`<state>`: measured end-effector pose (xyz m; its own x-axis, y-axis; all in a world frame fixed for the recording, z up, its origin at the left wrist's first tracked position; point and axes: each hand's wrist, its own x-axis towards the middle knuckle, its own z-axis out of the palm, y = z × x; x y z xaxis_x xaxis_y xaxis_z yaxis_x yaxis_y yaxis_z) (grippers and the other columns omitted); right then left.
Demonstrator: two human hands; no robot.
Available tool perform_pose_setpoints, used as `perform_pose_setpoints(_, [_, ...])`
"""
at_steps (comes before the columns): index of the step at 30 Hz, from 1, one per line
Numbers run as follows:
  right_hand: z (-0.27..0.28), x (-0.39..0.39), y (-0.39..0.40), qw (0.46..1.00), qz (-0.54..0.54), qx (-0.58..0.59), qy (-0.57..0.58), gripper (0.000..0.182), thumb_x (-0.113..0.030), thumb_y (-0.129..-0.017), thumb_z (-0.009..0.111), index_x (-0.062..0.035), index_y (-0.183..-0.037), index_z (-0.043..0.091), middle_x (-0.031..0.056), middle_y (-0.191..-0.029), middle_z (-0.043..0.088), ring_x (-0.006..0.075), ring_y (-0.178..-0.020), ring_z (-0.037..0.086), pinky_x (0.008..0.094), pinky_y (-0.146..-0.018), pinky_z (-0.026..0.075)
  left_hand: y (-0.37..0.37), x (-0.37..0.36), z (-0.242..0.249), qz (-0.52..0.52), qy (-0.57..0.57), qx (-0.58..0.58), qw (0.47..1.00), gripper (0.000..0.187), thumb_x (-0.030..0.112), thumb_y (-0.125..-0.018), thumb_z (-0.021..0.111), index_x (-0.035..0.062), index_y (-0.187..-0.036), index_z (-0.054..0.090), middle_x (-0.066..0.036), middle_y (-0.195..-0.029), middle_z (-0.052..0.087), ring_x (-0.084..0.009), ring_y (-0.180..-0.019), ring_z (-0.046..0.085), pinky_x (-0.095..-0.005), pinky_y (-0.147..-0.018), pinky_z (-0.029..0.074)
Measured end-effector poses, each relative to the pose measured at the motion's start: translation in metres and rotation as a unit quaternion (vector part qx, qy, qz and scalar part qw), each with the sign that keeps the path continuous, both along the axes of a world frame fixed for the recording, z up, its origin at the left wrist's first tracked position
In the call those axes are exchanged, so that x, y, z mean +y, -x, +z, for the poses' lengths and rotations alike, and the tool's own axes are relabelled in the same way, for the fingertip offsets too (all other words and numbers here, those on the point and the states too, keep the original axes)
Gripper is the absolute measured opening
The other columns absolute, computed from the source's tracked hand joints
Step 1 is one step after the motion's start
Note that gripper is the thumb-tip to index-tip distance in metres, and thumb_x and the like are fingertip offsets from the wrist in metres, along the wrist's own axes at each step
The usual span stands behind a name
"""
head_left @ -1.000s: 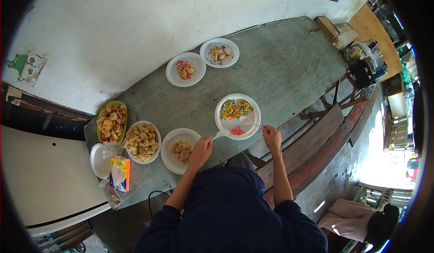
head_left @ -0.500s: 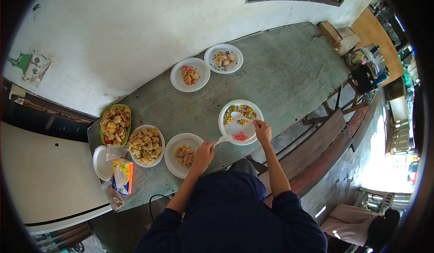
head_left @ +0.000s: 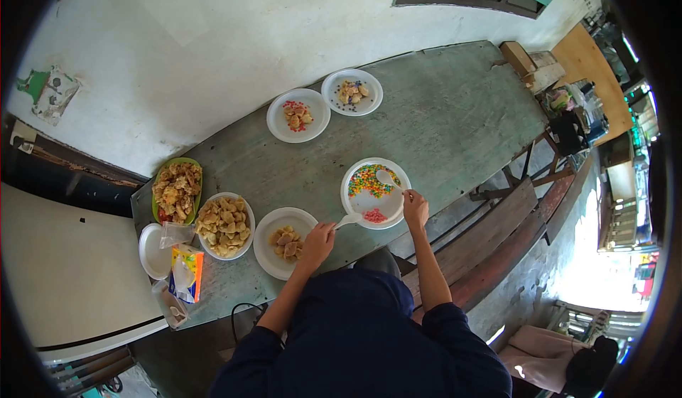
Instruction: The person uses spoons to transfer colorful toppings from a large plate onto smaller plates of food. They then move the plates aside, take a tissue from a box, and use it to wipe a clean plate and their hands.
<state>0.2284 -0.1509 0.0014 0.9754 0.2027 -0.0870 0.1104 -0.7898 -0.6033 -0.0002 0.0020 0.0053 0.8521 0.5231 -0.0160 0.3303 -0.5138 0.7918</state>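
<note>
My left hand (head_left: pixel 320 241) is closed on a white plastic spoon (head_left: pixel 348 220), whose bowl reaches the lower left rim of a white plate (head_left: pixel 364 202). My right hand (head_left: pixel 415 209) grips another white spoon (head_left: pixel 385 178), its bowl over the colourful candies (head_left: pixel 368 180) on that plate. Pink pieces (head_left: pixel 374 215) lie apart near the plate's lower edge. Just left of my left hand, a second white plate (head_left: pixel 265 261) bears brownish, chip-like pieces (head_left: pixel 287 243).
Two white plates (head_left: pixel 277 129) (head_left: pixel 373 105) with topped snacks stand near the wall. At left are a heaped snack bowl (head_left: pixel 224 225), a green dish (head_left: pixel 177 190), an empty plate (head_left: pixel 151 254) and an orange-edged packet (head_left: pixel 186 273). A wooden bench (head_left: pixel 483 238) runs along the right.
The right spoon's bowl has shifted slightly right and up over the candies. My left hand still holds its spoon at the plate's edge. The whole view has moved slightly.
</note>
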Motion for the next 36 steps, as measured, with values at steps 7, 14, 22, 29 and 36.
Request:
perform_pose_setpoints(7, [-0.012, 0.010, -0.007, 0.998, 0.034, 0.025, -0.044, 0.026, -0.030, -0.081, 0.053, -0.0095, -0.088, 0.068, 0.0164, -0.079, 0.064, 0.0311, -0.075, 0.063, 0.0379, -0.066, 0.048, -0.007, 0.000, 0.008, 0.016, 0.007, 0.001, 1.000, 0.022, 0.013, -0.084, 0.050, 0.0042, -0.101, 0.060, -0.017, -0.085, 0.056, -0.0347, -0.078, 0.056, -0.0409, -0.068, 0.045])
perform_pose_setpoints(14, [-0.013, 0.020, 0.011, 0.995, 0.097, 0.027, -0.004, 0.026, -0.031, -0.079, 0.055, -0.0102, -0.088, 0.068, 0.0165, -0.081, 0.064, 0.0312, -0.077, 0.063, 0.0387, -0.068, 0.049, -0.003, -0.008, 0.005, 0.002, 0.008, -0.005, 1.000, 0.021, 0.013, -0.083, 0.050, 0.0045, -0.101, 0.059, -0.016, -0.085, 0.056, -0.0348, -0.078, 0.056, -0.0416, -0.067, 0.045])
perform_pose_setpoints(22, [0.019, 0.013, 0.008, 0.996, 0.053, -0.004, 0.075, 0.023, -0.031, -0.079, 0.055, -0.0141, -0.089, 0.068, 0.0153, -0.078, 0.064, 0.0337, -0.075, 0.062, 0.0411, -0.066, 0.050, 0.005, -0.002, -0.003, 0.005, -0.011, -0.012, 1.000, 0.022, 0.013, -0.083, 0.050, 0.0038, -0.101, 0.059, -0.016, -0.085, 0.056, -0.0346, -0.078, 0.056, -0.0416, -0.067, 0.045])
perform_pose_setpoints(29, [0.020, 0.017, 0.002, 0.992, 0.071, -0.078, 0.076, 0.021, -0.028, -0.081, 0.053, -0.0123, -0.086, 0.066, 0.0173, -0.072, 0.062, 0.0366, -0.069, 0.061, 0.0451, -0.061, 0.048, -0.004, -0.007, -0.003, 0.000, -0.009, -0.022, 1.000, 0.021, 0.014, -0.084, 0.050, 0.0046, -0.101, 0.059, -0.016, -0.085, 0.056, -0.0341, -0.077, 0.056, -0.0414, -0.067, 0.045])
perform_pose_setpoints(36, [0.024, 0.022, 0.008, 0.990, 0.093, -0.071, 0.085, 0.021, -0.029, -0.080, 0.055, -0.0126, -0.087, 0.067, 0.0172, -0.073, 0.063, 0.0356, -0.070, 0.061, 0.0440, -0.061, 0.049, -0.001, -0.007, -0.002, -0.009, -0.012, -0.007, 1.000, 0.022, 0.014, -0.084, 0.050, 0.0044, -0.101, 0.059, -0.016, -0.085, 0.055, -0.0345, -0.076, 0.056, -0.0415, -0.066, 0.045])
